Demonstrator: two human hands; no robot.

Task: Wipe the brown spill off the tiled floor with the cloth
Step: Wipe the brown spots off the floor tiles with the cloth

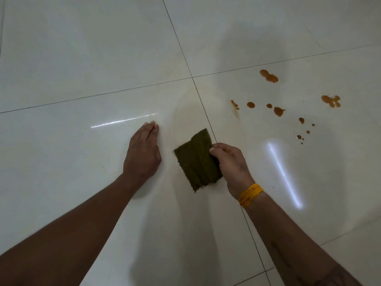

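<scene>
two bare hands reach out over a pale tiled floor [86, 48] with thin dark grout lines. the right hand [228, 162] pinches a dark olive-green cloth [195, 159] along its right edge, thumb on top and fingers curled behind it; the cloth hangs roughly flat, a folded rectangle with a fuzzy border, lifted above the tile near the spot where a grout line runs past it (whether its lower corner touches the floor i cannot tell). a band of yellow thread [250, 195] wraps the right wrist. the left hand [143, 151] lies palm down on the floor just left of the cloth, fingers straight and close together, holding nothing, its fingertips pointing away from the person. the brown spill [278, 111] sits on the tile to the right of and beyond the cloth, well apart from it: a scatter of separate orange-brown drops and blotches, the larger ones farther away and small specks trailing nearer. a faint yellowish smear [185, 112] shows on the floor just beyond the cloth. two bright streaks of reflected light lie on the glossy tiles.
</scene>
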